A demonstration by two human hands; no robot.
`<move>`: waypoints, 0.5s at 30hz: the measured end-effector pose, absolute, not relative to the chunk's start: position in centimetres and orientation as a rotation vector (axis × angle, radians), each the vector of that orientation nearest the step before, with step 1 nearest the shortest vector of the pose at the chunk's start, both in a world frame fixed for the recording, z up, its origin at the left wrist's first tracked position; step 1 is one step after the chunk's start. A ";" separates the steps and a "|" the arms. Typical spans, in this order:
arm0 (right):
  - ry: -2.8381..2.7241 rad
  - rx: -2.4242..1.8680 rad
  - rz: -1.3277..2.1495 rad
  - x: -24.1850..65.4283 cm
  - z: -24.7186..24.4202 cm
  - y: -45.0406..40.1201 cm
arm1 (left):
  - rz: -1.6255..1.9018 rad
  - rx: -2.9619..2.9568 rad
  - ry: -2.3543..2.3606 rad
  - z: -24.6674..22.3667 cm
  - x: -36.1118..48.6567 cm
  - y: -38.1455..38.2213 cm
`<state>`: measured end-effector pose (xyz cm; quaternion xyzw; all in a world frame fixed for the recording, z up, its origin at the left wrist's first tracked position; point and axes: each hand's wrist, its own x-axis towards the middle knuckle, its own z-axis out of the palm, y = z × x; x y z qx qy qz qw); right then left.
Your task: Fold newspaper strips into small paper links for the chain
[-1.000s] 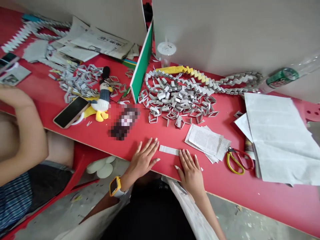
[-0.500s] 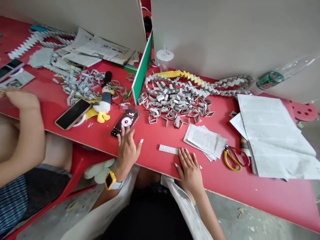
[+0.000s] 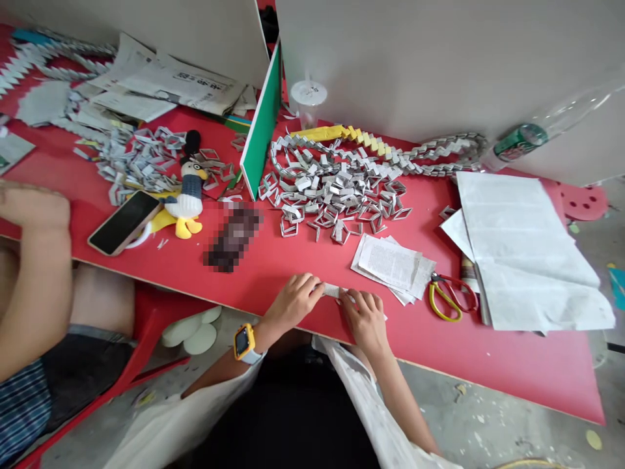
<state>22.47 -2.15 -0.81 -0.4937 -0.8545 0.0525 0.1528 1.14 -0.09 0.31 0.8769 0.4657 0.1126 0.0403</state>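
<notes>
While a folded newspaper strip [image 3: 333,290] lay near the front edge of the red worktop [image 3: 303,260], the left hand [image 3: 293,301] and right hand [image 3: 364,317] pinched its two ends with curled fingers. Cut newspaper slips [image 3: 390,264] sat just beyond, yellow-handled scissors [image 3: 446,298] beside them, folded paper links [image 3: 336,192] heaped farther back.

Left hand [image 3: 294,301], right hand [image 3: 365,317] curled, fingertips close.

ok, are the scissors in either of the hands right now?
No: the scissors lie on the red table right of the stack of paper slips, while the left hand and right hand pinch the paper strip.
</notes>
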 end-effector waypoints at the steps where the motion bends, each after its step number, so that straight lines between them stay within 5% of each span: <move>1: -2.455 -1.388 0.197 22.5 -0.9 -1.9 | 0.345 2.696 1.391 0.4 1.0 0.1; 15: -2.068 -1.607 0.449 21.5 -0.3 -0.9 | 0.477 2.372 1.630 0.0 1.4 0.6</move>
